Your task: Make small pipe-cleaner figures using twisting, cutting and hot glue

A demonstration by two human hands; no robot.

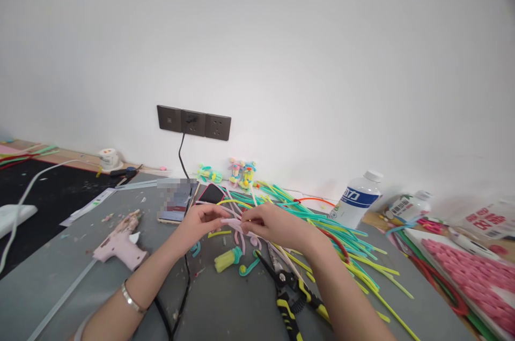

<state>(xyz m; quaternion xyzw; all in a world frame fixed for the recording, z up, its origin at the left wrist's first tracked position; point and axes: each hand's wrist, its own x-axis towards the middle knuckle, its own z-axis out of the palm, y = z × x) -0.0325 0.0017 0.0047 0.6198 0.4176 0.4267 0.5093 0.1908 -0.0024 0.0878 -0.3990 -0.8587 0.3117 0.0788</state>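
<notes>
Between my two hands is a pale pink pipe cleaner, pinched at both sides over the middle of the table. My left hand grips its left part, thumb and fingers together. On the other side my right hand closes on it, its fingertips partly hidden. Just below lie a yellow bundled pipe-cleaner piece with a turquoise end and a curled turquoise piece. Black and yellow pliers lie with spread handles beneath my right forearm.
A pink glue gun lies at left, a phone behind my left hand. Many green and yellow pipe cleaners spread to the right, near a white bottle. Small finished figures stand by the wall. A black cable crosses the table.
</notes>
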